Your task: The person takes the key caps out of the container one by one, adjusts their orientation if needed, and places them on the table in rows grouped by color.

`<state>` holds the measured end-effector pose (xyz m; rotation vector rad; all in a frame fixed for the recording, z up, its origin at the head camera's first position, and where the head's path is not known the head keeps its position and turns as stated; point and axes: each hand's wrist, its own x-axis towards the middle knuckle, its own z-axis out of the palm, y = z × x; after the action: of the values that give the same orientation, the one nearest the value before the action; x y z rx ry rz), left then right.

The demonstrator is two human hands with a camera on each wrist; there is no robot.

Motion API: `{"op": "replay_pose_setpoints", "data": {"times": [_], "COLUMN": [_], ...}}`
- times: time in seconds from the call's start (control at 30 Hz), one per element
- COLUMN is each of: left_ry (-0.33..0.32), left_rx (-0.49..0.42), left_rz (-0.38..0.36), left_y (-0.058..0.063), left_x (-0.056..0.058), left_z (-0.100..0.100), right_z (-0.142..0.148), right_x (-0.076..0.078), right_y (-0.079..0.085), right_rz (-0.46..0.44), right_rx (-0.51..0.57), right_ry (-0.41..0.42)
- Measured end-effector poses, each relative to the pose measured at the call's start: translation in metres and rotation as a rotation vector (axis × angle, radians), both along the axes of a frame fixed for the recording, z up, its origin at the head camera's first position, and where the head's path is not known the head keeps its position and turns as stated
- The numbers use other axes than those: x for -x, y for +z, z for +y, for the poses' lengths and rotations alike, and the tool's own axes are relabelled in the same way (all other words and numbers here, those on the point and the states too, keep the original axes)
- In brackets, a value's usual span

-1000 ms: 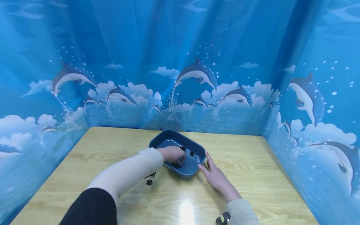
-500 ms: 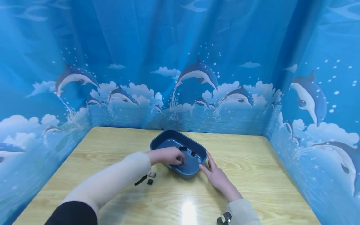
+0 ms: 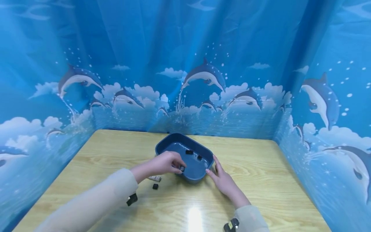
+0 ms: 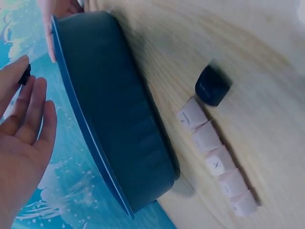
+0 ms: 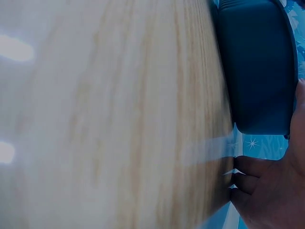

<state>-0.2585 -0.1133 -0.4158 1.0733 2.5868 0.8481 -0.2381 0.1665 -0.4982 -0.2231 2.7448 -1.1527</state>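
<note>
On the glossy, wood-grained table (image 3: 269,183), five pale caps (image 4: 220,161) are lying in a tight row, their sides tapering like those of keyboard keys, one of them showing an X; the loose cap (image 3: 155,186), black and block-shaped, is sitting just beside them. The left hand (image 3: 166,162) is pinching another black piece, the held cap (image 3: 182,168), between thumb and fingertips, above the tub's near rim; whether it is inside or outside that rim I cannot tell. It is probably hard plastic, nearly weightless and sturdy, but its sloping sides could be slipping from a loose pinch, so two opposite faces low down are offering the best hold. The tub (image 3: 200,146) is standing mid-table, blue, smooth and round-cornered, likely light, stiff and easily slid, with its rim giving the natural grip. Two black caps (image 3: 189,152) are resting apart on its shiny floor. The right hand (image 3: 223,182) is spreading wide, thumb and forefinger extended and touching the tub's right end.
</note>
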Motion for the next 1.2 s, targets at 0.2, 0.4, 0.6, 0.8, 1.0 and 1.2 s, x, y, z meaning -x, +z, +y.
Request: {"op": "replay_pose_setpoints", "data": {"times": [0.2,0.4,0.6,0.8,1.0,1.2], "left_ry": [0.050,0.148,0.224,0.362,0.439,0.496], "left_rx": [-0.065,-0.136,-0.334,-0.403,-0.322,-0.235], "left_rz": [-0.002,-0.138,-0.335,-0.431,-0.302,-0.175], "left_y": [-0.001,-0.009,-0.019,-0.028,-0.037,-0.047], "left_x": [-0.021,-0.037,-0.050,-0.059,-0.065,-0.070], "left_z": [-0.016,-0.036,-0.049,-0.059,-0.070,-0.084], "right_z": [0.000,0.000,0.000,0.000,-0.001,-0.001], "right_x": [0.001,0.003,0.003,0.004,0.004,0.003], "right_y": [-0.004,-0.006,-0.004,-0.004,-0.003,-0.002], "right_rz": [0.001,0.000,-0.006,-0.009,-0.017,-0.026], "right_rx": [-0.003,-0.011,-0.017,-0.018,-0.016,-0.018], "right_ry": [-0.005,-0.005,0.001,0.007,0.002,0.001]}}
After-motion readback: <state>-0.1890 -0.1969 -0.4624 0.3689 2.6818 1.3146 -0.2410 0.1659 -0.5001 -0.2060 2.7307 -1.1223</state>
